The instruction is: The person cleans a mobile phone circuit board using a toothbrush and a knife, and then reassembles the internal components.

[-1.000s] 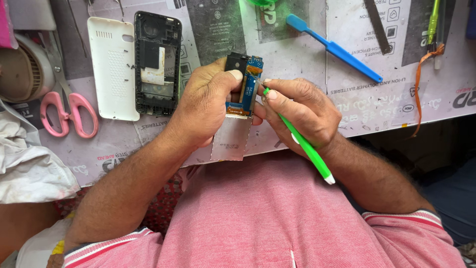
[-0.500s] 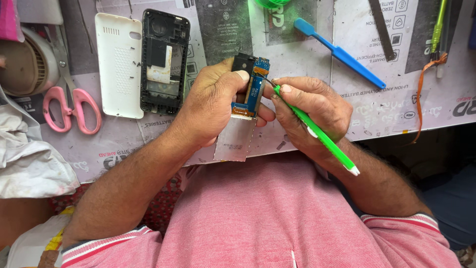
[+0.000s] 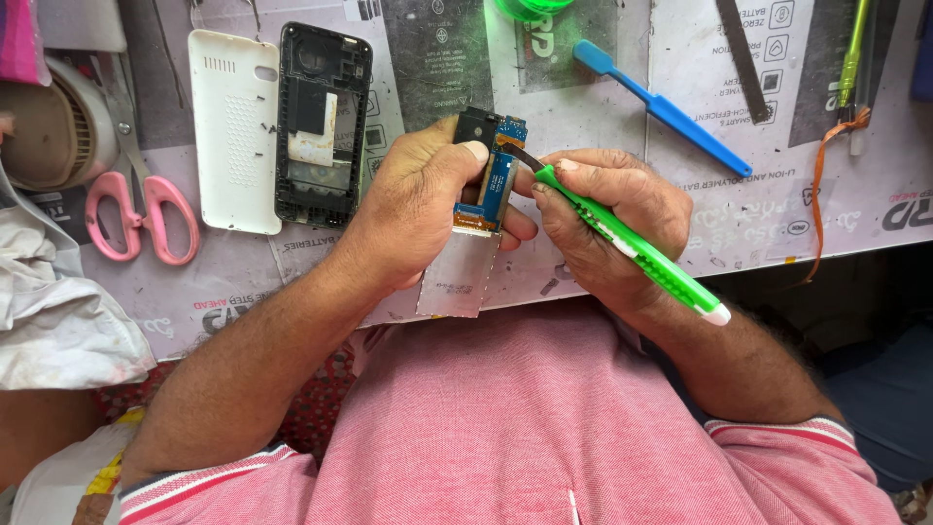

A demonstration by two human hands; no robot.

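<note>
In the head view, the left hand (image 3: 423, 209) is gripping a small blue phone circuit board (image 3: 498, 180) above the printed work mat (image 3: 603, 87), with the thumb pressing on its upper edge. A silver display panel (image 3: 459, 272) is hanging loose below the board on a thin orange flex ribbon (image 3: 473, 222). The right hand (image 3: 607, 219) is closing around a green-handled knife (image 3: 632, 243), and its dark blade is touching the top of the board.

The board seems light, stiff and fragile; holding it by the edges looks safest. The ribbon probably tears easily, so the panel needs support.
</note>
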